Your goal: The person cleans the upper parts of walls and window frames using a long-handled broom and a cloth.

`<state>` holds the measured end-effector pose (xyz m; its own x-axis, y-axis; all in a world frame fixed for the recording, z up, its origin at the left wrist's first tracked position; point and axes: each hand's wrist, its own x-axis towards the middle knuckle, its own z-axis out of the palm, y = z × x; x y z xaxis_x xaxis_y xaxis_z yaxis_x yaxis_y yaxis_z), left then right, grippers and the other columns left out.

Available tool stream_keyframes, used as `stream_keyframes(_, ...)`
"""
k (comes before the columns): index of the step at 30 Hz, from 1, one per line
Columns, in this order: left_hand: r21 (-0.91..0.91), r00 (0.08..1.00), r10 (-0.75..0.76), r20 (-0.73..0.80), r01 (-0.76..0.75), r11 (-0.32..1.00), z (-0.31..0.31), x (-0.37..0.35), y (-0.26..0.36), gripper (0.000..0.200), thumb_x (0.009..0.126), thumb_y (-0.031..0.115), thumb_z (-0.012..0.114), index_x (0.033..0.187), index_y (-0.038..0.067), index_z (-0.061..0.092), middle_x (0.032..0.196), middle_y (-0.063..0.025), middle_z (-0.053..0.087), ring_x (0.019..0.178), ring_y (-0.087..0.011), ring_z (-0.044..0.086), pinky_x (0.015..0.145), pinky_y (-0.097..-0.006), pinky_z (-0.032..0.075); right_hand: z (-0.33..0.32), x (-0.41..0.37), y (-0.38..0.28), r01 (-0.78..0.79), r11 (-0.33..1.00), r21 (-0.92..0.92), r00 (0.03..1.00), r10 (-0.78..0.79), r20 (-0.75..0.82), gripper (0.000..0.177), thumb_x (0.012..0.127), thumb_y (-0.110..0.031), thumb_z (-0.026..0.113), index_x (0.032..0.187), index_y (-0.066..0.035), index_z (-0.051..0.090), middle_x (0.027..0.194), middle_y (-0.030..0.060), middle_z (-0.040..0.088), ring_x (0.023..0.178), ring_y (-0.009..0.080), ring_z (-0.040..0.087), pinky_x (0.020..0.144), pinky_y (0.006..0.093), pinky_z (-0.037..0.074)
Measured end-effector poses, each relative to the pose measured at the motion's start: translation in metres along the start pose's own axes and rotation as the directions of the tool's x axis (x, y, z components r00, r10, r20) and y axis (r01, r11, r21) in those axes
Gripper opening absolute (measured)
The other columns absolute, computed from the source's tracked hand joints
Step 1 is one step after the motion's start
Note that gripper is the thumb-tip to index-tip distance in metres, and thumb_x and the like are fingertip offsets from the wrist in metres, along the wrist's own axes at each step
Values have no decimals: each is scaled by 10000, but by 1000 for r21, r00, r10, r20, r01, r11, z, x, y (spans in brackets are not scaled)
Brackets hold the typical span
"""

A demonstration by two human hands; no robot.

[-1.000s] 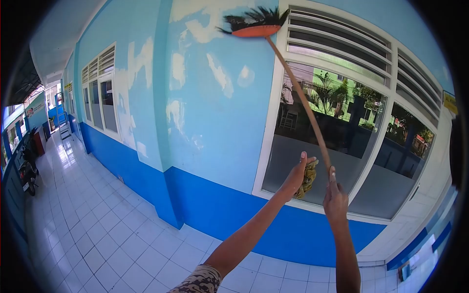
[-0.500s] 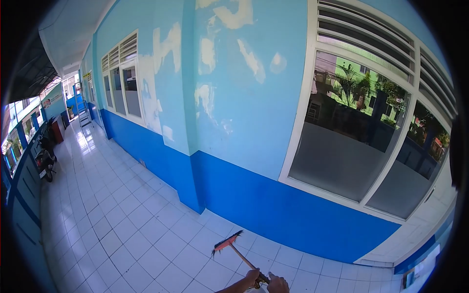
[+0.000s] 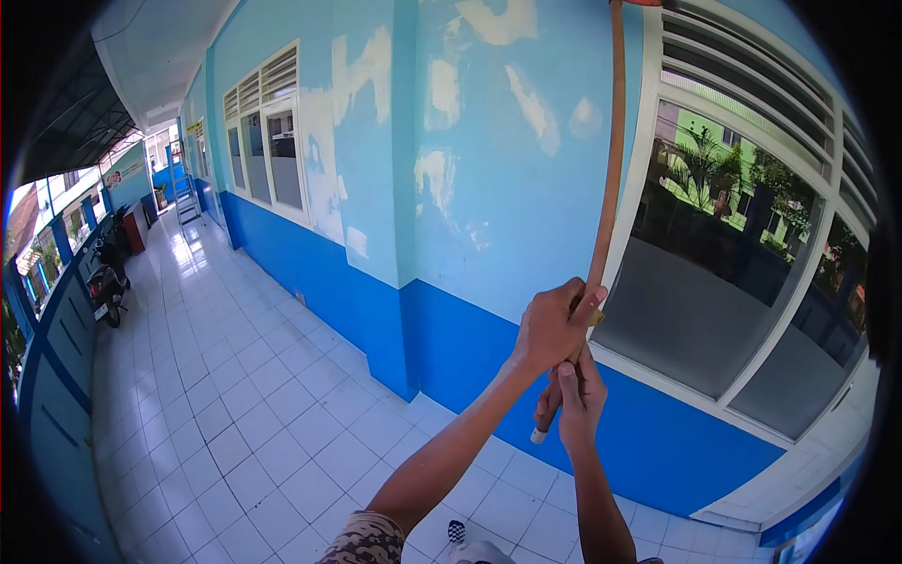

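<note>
A long-handled broom stands nearly upright before me, its wooden handle running up past the window frame. Only a bit of its reddish head shows at the top edge; the bristles are out of view. My left hand is closed around the handle on the upper grip. Just below it, my right hand wraps the lower part, with the handle's pale end sticking out beneath. Behind the broom is a light blue wall with several whitish patches.
To the right is a white-framed window with slats above. A wall pillar juts out left of centre. White floor tiles run down the corridor, where a motorcycle and a ladder stand. My checkered shoe shows below.
The broom has swung from low over the floor to upright, its head now at the top edge. Both hands have risen with it, and the view has shifted slightly.
</note>
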<state>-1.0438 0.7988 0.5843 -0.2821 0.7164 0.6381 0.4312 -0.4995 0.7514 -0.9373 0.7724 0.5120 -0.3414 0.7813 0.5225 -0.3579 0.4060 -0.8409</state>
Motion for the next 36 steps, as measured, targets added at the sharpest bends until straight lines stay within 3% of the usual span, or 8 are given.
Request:
stream_keyframes(9,270,979,-196,47,177,946,-21,85,-115,571,983,549,485,808,41,677,606,-104,634,578,-257,640,562,-400,479,30,79,104,-31,926,-377,976,-54,-213,510,1026,-115,490,1515,-63,357,664,25,518,504,58,456,432,258,378)
stream_keyframes(14,222,879,-467,95,439,871,-6,-78,-304,578,984,609,426,904,101,687,656,-87,663,585,-247,661,537,-397,494,10,-43,271,-42,696,-717,993,-53,-110,502,971,-73,523,1452,23,417,826,241,661,638,359,649,541,410,483)
stream_keyframes(17,308,635,-756,160,696,649,-11,-165,-349,635,977,657,338,955,128,688,730,-93,674,718,-293,679,663,-461,513,2,-121,307,-49,565,-824,999,17,-48,454,935,-36,561,1385,12,521,714,198,642,555,304,618,533,407,484)
stream_keyframes(21,343,775,-557,300,457,821,-13,-140,-386,662,984,636,374,834,79,700,630,-86,647,627,-264,664,593,-410,501,-18,-118,315,-449,553,-702,866,462,-191,431,997,-149,527,1422,-87,491,1349,257,551,1241,338,556,1015,458,452)
stream_keyframes(23,225,851,-444,280,392,892,-11,-82,-354,581,998,570,447,862,72,714,614,-78,640,592,-218,644,561,-368,478,-9,-74,295,-156,528,-835,983,-1,-185,334,1000,-138,507,1307,-33,589,1245,213,639,1102,382,635,941,386,510)
stream_keyframes(26,-20,882,-271,386,301,953,-48,29,-235,494,993,511,529,996,57,725,632,-39,618,590,-125,578,539,-309,437,26,50,244,196,515,-834,750,-627,-211,332,1013,-240,528,1301,-91,601,745,141,615,644,318,560,608,439,456)
stream_keyframes(30,-191,986,23,167,9,982,-107,88,-171,399,965,423,634,1095,54,712,601,12,557,559,-72,482,527,-279,408,20,216,74,142,855,-499,710,-439,-550,437,1030,-175,496,1456,-79,472,625,-32,434,455,26,349,370,220,300)
stream_keyframes(36,-108,980,-9,197,31,994,-222,97,-261,453,946,361,677,1190,-19,638,645,-10,626,561,-72,542,546,-280,444,-11,389,-142,251,782,-570,558,-598,-575,448,1027,-176,481,1473,-137,455,594,-12,419,392,78,383,333,283,354)
